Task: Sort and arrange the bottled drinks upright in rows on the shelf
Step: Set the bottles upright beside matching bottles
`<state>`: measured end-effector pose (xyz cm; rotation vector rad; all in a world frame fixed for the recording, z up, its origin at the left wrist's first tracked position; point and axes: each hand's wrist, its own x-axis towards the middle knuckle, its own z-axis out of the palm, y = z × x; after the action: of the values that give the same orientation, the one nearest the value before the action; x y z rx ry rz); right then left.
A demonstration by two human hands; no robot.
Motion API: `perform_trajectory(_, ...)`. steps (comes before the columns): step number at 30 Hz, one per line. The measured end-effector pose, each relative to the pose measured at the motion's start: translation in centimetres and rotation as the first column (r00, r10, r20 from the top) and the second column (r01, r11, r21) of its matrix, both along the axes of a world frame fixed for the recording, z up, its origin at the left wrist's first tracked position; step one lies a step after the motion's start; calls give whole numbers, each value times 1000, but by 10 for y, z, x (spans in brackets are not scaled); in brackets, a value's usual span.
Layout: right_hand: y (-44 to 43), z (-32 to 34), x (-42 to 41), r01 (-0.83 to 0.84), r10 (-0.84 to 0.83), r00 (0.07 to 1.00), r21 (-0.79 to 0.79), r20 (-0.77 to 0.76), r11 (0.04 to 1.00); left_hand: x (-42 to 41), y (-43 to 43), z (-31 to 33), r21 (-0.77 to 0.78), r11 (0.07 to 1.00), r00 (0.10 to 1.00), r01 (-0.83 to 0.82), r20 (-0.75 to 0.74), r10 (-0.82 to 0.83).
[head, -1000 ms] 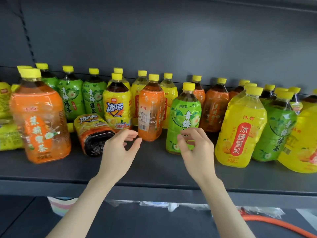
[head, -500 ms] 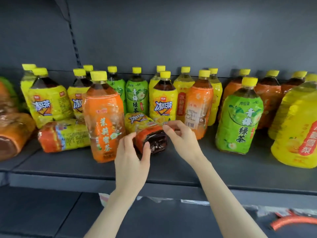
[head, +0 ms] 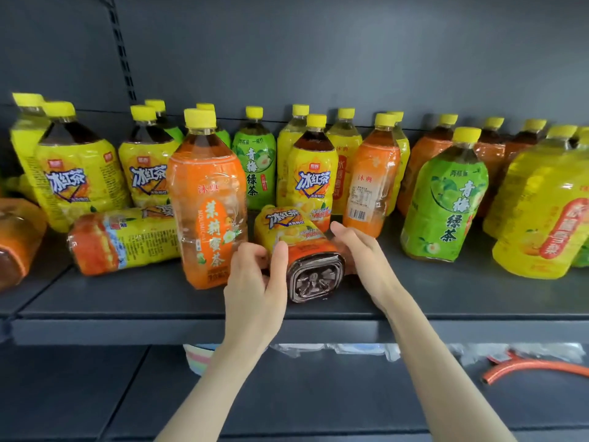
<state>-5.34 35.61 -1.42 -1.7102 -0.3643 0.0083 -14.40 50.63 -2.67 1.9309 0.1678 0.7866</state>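
Note:
A yellow-labelled iced tea bottle [head: 299,240] lies on its side on the dark shelf [head: 446,298], its base facing me. My left hand [head: 258,282] grips its left side, thumb over the top. My right hand [head: 363,253] presses flat against its right side. An upright orange jasmine tea bottle [head: 207,199] stands just left of it. A second iced tea bottle [head: 124,240] lies on its side further left. Upright green, yellow and orange bottles with yellow caps fill the back rows.
A fallen orange bottle [head: 16,240] lies at the far left edge. A large green tea bottle [head: 446,199] and a big yellow pear drink bottle [head: 541,218] stand at the right front. On the lower shelf lie an orange hose [head: 535,366] and plastic packets [head: 334,349].
My view shifted left along the shelf. Both hands moved from mid-air onto the lying iced tea bottle and now hold it from either side.

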Motion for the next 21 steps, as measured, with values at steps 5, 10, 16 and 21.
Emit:
perform_trajectory(5, -1, 5, -2, -199, 192, 973, -43, -125, 979, 4, -2, 11, 76, 994, 977, 73, -205, -56)
perform_trajectory(10, -4, 5, -12, -198, 201, 979, 77, -37, 977, -1, -1, 8, 48, 988, 972, 146, -192, -135)
perform_trajectory(16, -14, 4, -17, -280, 252, 959, 265, 133, 923, -7, -2, 9, -55, 935, 937, 350, 36, -348)
perform_trajectory(21, -25, 5, -13, -232, 182, 967, 323, 176, 917, 7, 2, 16, -1, 869, 868, 495, 46, -494)
